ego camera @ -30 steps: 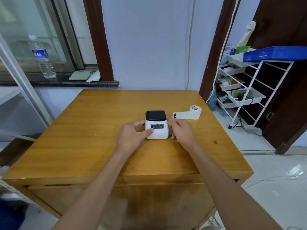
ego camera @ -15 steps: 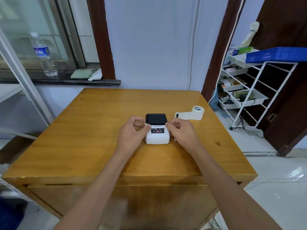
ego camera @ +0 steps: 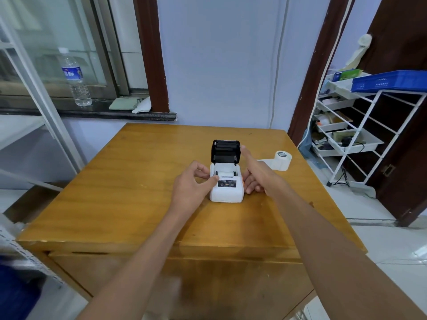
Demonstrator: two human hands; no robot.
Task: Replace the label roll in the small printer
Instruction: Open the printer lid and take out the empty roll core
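Note:
A small white printer (ego camera: 226,192) stands near the middle of the wooden table (ego camera: 129,195). Its black lid (ego camera: 226,151) is swung up and open, and a white roll shows in the open bay (ego camera: 226,173). My left hand (ego camera: 193,185) grips the printer's left side, thumb at the top front edge. My right hand (ego camera: 255,174) holds the right side with its lower fingers, while the index finger reaches up and touches the lid's right edge. A white label roll (ego camera: 282,160) lies on its side to the right of the printer, with a strip of labels unrolled toward it.
A white wire rack (ego camera: 360,125) with trays and a blue crate (ego camera: 390,80) stands at the right, beside a dark door. A water bottle (ego camera: 75,77) and folded cloths (ego camera: 129,103) sit on the window sill behind the table. A metal frame stands at the left.
The printer's black lid was shut before and now stands open and upright. My right index finger has risen to the lid's edge. Both hands stay at the printer's sides.

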